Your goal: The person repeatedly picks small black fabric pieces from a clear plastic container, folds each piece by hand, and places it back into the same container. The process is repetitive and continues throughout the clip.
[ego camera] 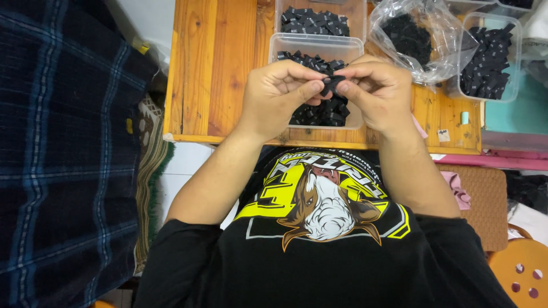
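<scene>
You are pinching a small black label (333, 83) between both hands, just above the near tub (285, 43). Your left hand (281, 94) is curling tight, its thumb and forefinger closing on the label's left end. Your right hand (374, 91) is doing the same from the other side, fingers bent in and gripping the right end. The two hands are meeting at the fingertips, so most of the label is hiding between them.

The near tub is sitting on the wooden surface (217, 68) and is holding a heap of the same black labels. A second tub (357, 14) of labels is standing just behind it, touching or nearly so. To the right, a clear bag (442, 54) with more black pieces is lying beside a third tub (511, 63), also filled. A dark plaid cloth (63, 154) is hanging along the left, and an orange stool (522, 271) is showing at the lower right corner.
</scene>
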